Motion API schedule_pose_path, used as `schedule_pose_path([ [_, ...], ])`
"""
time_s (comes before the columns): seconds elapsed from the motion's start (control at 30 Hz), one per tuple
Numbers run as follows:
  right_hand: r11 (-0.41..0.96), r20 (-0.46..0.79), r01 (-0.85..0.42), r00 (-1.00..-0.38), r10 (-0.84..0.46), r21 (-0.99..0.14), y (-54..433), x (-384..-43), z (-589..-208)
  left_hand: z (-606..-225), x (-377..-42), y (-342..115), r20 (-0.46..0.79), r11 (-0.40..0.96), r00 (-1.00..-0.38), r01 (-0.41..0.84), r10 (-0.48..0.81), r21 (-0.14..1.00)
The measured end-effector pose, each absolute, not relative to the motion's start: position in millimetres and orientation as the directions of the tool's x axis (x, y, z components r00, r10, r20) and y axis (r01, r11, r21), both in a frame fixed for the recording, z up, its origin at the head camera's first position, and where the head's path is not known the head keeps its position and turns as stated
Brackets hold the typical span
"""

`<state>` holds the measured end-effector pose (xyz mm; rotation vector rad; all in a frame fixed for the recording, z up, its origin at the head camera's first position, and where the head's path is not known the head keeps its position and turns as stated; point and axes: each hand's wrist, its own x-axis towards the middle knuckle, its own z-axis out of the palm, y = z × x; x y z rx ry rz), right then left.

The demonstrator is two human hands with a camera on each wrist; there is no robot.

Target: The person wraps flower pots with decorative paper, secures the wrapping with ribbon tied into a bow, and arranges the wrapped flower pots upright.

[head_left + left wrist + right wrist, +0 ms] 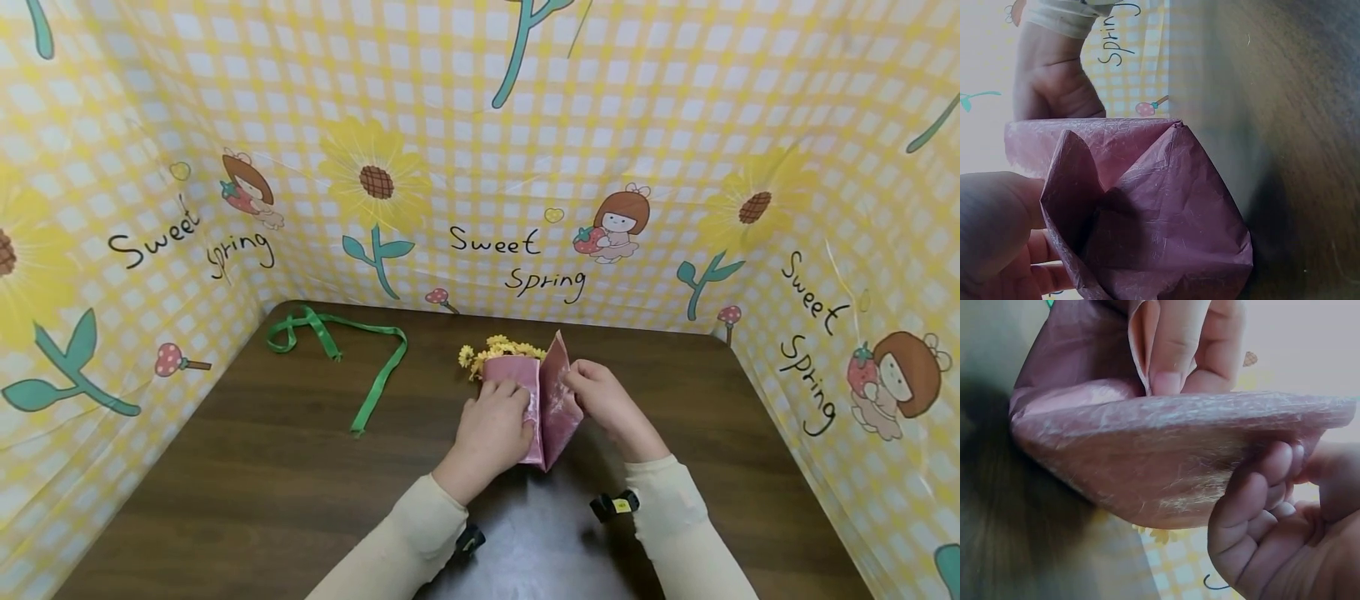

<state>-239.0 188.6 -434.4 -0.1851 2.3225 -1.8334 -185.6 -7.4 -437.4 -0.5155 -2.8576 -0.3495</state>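
Pink wrapping paper [558,400] is folded upright around a bunch of small yellow flowers [510,344], whose heads poke out at the far end. My left hand [491,425] lies over its left part in the head view; the left wrist view shows the thumb and fingers around a fold of the paper [1172,212]. With thumb and curled fingers, my right hand [606,404] pinches the edge of the right flap, which stands up from the rest. In the right wrist view, those curled fingers [1247,519] press against the crinkled flap. The flower stems are hidden inside the paper.
A green ribbon [386,375] lies loosely looped on the dark wooden table [247,467], left of the paper. Yellow checked cloth [487,183] printed with flowers and figures rises along the back and both sides. Black wrist cameras [615,505] hang under the forearms.
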Motion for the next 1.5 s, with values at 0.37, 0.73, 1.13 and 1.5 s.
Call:
schedule_pose_path([
  [0.37, 0.138, 0.011, -0.061, -0.941, -0.339, -0.989, 166.7, -235.4, -430.2, -435.4, -187.5, -7.7, 0.257, 0.903, -0.907, 0.385, 0.333, 0.189],
  [0.73, 0.145, 0.02, -0.066, -0.954, -0.299, -0.987, 153.4, -228.4, -435.7, -438.1, -194.9, -17.8, 0.255, 0.873, -0.889, 0.435, 0.379, 0.219],
  [1.13, 0.161, 0.018, -0.063, -0.964, -0.264, -0.985, 139.6, -226.1, -437.5, -430.1, -205.5, -36.2, 0.175, 0.809, -0.873, 0.487, 0.455, 0.329],
  [1.5, 0.154, 0.024, -0.063, -0.97, -0.243, -0.986, 133.9, -224.9, -441.3, -434.2, -216.9, -45.1, 0.171, 0.743, -0.837, 0.543, 0.521, 0.392],
])
